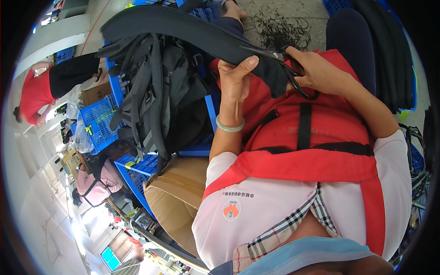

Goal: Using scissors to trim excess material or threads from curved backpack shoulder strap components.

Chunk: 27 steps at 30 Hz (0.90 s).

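Observation:
A long, curved black padded strap (183, 28) stretches from the upper left across to my lap. My left hand (234, 79) is closed on it near its lower end, thumb raised along the near side. In my right hand (316, 68) is a pair of scissors (299, 81) with dark handles, the fingers wrapped around them. Its metal blades lie against the strap's edge, just right of my left thumb. Whether the blades are parted is hard to see. The red apron (275, 133) covers my lap beneath the strap's end.
Left of me, a heap of black straps (156, 87) overflows a blue crate (211, 114), beside an open cardboard box (176, 183). Stacked black pads (387, 55) stand at the right. Dark clippings (284, 30) litter the floor ahead. People (36, 94) are farther left, near another blue crate (98, 123).

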Available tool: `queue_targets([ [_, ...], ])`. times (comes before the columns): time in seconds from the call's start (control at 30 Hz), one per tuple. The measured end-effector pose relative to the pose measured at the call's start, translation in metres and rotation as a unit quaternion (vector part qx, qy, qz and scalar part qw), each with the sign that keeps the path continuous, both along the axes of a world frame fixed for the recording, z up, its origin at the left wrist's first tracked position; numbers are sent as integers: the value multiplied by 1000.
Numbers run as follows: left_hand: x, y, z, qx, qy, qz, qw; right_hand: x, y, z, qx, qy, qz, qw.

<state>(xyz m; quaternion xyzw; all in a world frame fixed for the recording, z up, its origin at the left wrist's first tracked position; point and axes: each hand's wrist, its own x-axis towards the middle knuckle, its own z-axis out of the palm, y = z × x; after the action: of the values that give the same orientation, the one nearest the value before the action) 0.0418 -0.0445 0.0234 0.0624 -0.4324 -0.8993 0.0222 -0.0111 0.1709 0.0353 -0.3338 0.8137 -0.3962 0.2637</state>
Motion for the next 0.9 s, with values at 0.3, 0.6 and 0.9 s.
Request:
queue_targets([
  [0.3,-2,0,-10,1,5,-18,1000,4,1,-6,-21,-103,-43,994],
  [0.6,-13,-14,-4,31,15,-7,999,3,1,-17,-106,30,-19,994],
  [0.9,-10,-7,-10,13,15,-31,999,-5,-6,0,-23,-58,-16,998],
])
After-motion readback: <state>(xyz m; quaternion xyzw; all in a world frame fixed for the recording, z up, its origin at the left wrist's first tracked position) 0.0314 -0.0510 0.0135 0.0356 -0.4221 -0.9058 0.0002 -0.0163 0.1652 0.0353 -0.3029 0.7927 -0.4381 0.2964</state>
